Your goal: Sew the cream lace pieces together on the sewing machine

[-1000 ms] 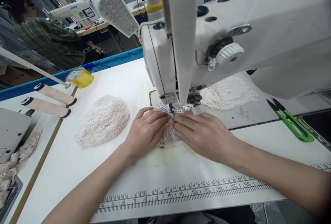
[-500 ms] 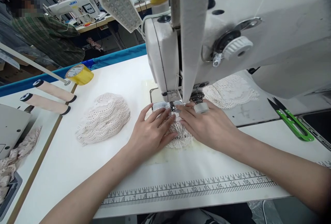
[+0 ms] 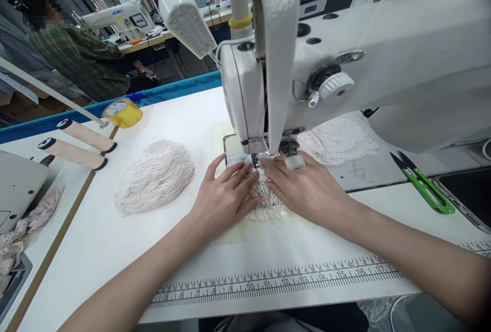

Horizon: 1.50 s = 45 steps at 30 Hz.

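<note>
A piece of white lace fabric [image 3: 266, 208] lies under the presser foot [image 3: 255, 160] of a white sewing machine [image 3: 243, 96]. My left hand [image 3: 226, 191] rests on the lace from the left, its fingers spread and stretched toward the foot. From the right, my right hand [image 3: 303, 183] lies over the lace, fingers extended flat with their tips close to the needle area. Part of it is behind a white knob [image 3: 295, 162] on the machine. Both hands press on the fabric from above; much of the lace under them is hidden.
A lace pile [image 3: 155, 178] sits at left, more lace [image 3: 337, 142] behind the machine. Green thread snips [image 3: 429, 189] and a phone [image 3: 468, 194] lie right. Thread cones [image 3: 72, 154] and yellow tape [image 3: 123, 113] stand left. A ruler [image 3: 276, 283] marks the front edge. A person [image 3: 80, 61] sits beyond.
The head view has shifted slightly, so more of the machine's top shows. Both hands keep nearly the same place on the lace beside the presser foot.
</note>
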Motion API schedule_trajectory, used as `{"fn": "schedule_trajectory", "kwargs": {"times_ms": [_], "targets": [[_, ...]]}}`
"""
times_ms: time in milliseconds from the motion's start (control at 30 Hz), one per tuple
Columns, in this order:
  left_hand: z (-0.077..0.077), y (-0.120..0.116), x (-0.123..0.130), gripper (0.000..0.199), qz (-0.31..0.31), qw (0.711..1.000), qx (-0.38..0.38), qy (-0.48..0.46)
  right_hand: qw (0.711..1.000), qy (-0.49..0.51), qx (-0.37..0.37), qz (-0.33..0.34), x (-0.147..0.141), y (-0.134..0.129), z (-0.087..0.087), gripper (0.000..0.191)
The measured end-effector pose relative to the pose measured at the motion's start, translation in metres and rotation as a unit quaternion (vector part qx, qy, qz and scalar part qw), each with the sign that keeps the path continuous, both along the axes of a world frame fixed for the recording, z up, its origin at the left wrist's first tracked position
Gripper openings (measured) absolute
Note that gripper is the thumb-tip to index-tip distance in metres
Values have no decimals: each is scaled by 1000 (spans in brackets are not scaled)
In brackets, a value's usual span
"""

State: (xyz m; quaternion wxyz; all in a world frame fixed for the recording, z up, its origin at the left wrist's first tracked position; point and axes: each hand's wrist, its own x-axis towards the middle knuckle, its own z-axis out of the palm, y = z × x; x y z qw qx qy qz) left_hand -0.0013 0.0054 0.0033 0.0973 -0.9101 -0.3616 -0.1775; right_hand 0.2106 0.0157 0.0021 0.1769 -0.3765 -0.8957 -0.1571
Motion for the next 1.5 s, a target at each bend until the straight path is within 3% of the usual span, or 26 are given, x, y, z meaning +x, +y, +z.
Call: {"fn": "schedule_trajectory", "kwargs": {"times_ms": [233,400,467,533,633,667,767,900,1067,1500], "targets": [[1,-1,-1,38,3,1000,9,1,1000,2,17,21,1,1,0,16],[6,-4,-7,50,-104,994,9,14,996,45,13,70,3,-2,5,18],[6,-5,-8,37,-132,991,12,18,994,70,-6,81,4,-3,8,21],[4,-6,-7,19,-119,993,18,5,990,97,-42,97,5,-3,10,28],[2,-7,-5,15,-75,996,-9,-51,981,119,-101,117,7,-2,11,48],[1,-8,-4,14,-65,995,-21,-70,980,117,-106,118,8,-1,11,47],[-2,-9,-2,20,-53,995,-26,-76,987,89,-66,120,7,-1,8,17],[-4,-11,-2,37,-56,998,15,-10,989,64,-2,136,4,-2,9,29],[-4,-14,-3,35,-60,997,38,40,986,65,-2,154,4,-4,12,24],[-4,-12,-4,34,-58,996,52,43,985,81,-5,150,4,-4,7,23]]}}
